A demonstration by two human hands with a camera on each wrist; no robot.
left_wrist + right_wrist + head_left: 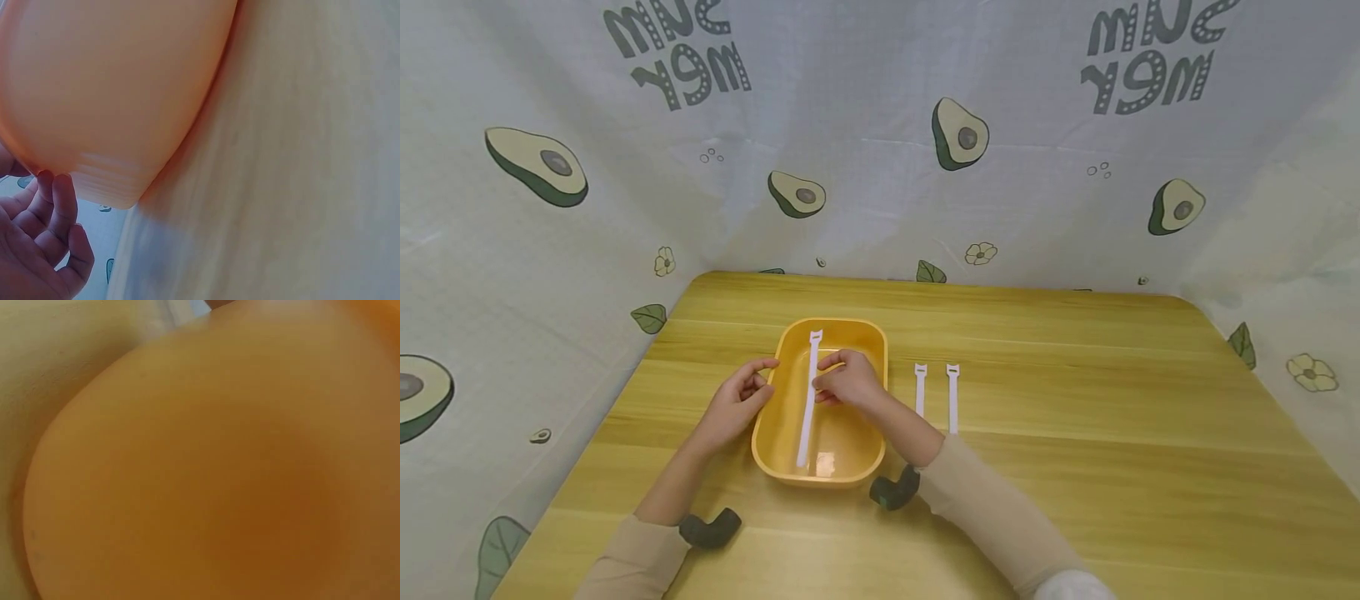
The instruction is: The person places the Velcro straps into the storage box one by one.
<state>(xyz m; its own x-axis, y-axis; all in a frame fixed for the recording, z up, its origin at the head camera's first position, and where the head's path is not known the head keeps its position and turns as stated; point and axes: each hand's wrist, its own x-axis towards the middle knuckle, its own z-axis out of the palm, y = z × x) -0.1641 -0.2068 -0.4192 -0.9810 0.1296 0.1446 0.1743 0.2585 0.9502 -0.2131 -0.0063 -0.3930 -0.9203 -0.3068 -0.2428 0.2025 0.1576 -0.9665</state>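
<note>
A yellow plastic tub [820, 482] stands on the wooden table. Inside its outline in the head view, a white cable tie strap [806, 429] with a slotted head runs lengthwise, pinched near its middle by my right hand [852, 381]. My left hand [733, 408] is at the tub's left rim, fingers loosely bent and fingertips at the edge. From the left wrist, the tub's outer wall [125, 94] fills much of the view, with left-hand fingers [62, 206] beside it. The right wrist view shows mostly the tub wall [187, 456]; the strap is out of sight there.
Two more white straps, one nearer the tub [921, 392] and one farther right [953, 396], lie side by side, their lower ends behind the right forearm. A printed avocado curtain [880, 217] hangs behind the table [1112, 400]. Dark wrist mounts [711, 530] stick out at both wrists.
</note>
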